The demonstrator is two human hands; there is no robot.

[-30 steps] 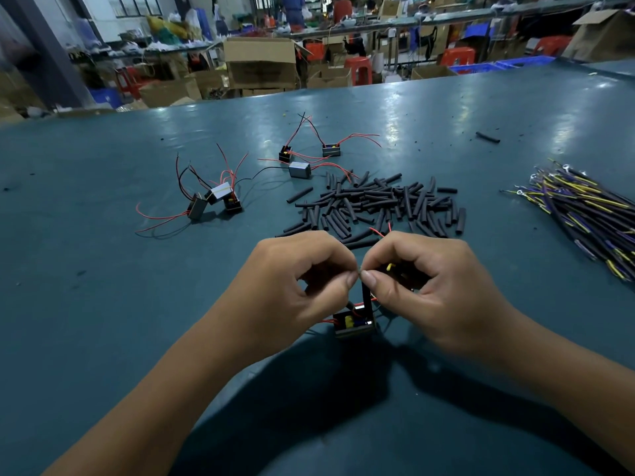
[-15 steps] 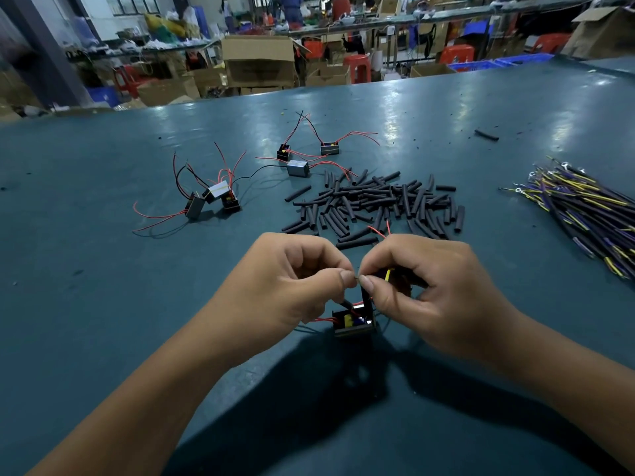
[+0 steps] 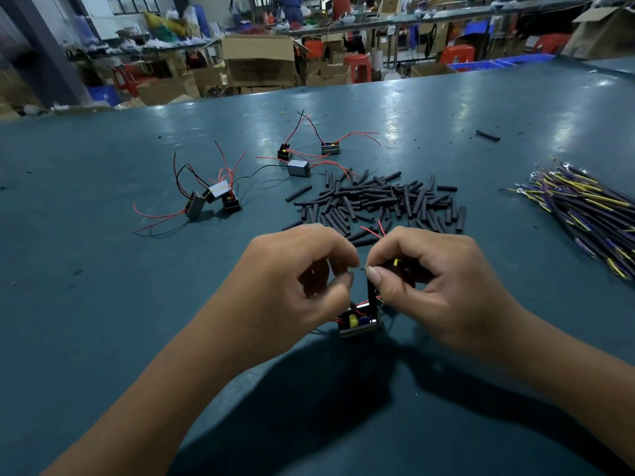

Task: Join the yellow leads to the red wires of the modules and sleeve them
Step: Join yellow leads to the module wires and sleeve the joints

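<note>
Hands unmoved; left hand, right hand pinch wire above module.

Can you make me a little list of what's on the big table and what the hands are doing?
left hand: pinches a thin wire at its fingertips
right hand: pinches a wire end, yellow lead under its fingers
module in work: on the table below both hands
black sleeves: loose pile behind the hands
yellow-and-purple leads: bundle at right
other modules: two groups at left and centre, red wires free
table: teal
</note>
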